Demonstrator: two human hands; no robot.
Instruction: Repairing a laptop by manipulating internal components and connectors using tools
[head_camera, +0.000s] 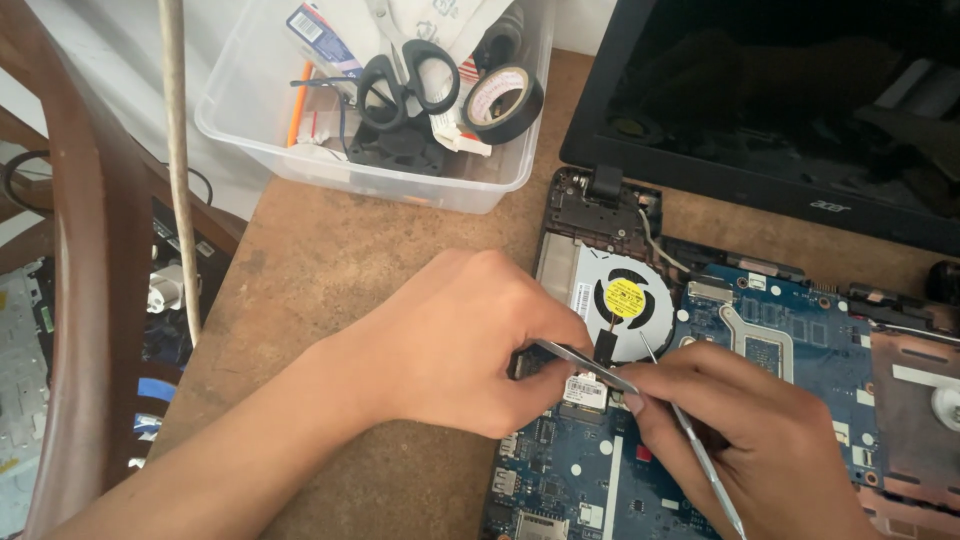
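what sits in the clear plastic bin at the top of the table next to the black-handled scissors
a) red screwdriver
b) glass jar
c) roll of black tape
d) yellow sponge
c: a roll of black tape leans in the clear plastic bin just right of the black-handled scissors; none of the other items shows there.

Small electronics repair bench, likely home-run. Worn brown table (330, 270) carries an opened laptop (760, 330) with bare blue circuit board (790, 350) and cooling fan (625, 300). Clear plastic bin (300, 140) holds scissors (405, 75) and black tape roll (503, 100). More computer parts lie on the floor at left (20, 380).
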